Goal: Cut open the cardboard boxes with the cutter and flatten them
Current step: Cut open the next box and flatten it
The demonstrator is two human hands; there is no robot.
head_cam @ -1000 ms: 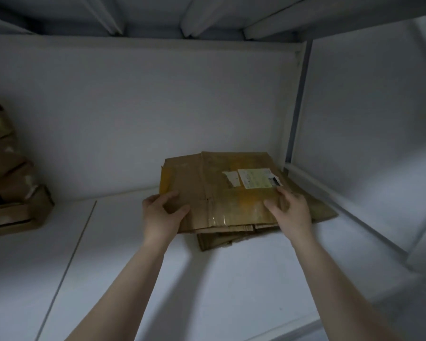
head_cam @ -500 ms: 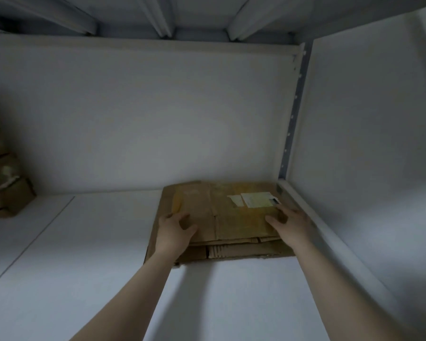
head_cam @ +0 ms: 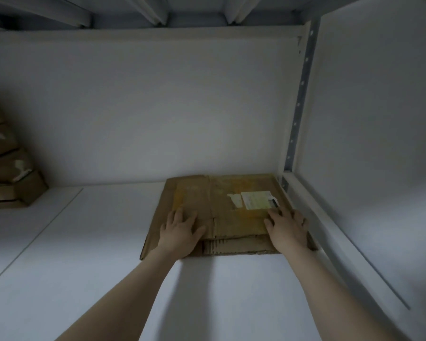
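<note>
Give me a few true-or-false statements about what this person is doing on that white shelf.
The left hand and right hand lie flat on the flattened brown cardboard box. True.
The right hand grips a cutter. False: it holds nothing; no cutter is visible.
A white paper label sits on the cardboard near the right hand. True.
The flattened cardboard lies at the left end. False: it lies in the white shelf's right rear corner; stacked brown cardboard boxes stand at the left.

White shelf (head_cam: 103, 254) in dim light.
A grey upright (head_cam: 297, 112) with holes stands at the right back corner, between back wall (head_cam: 158, 107) and side panel (head_cam: 379, 119).
</note>
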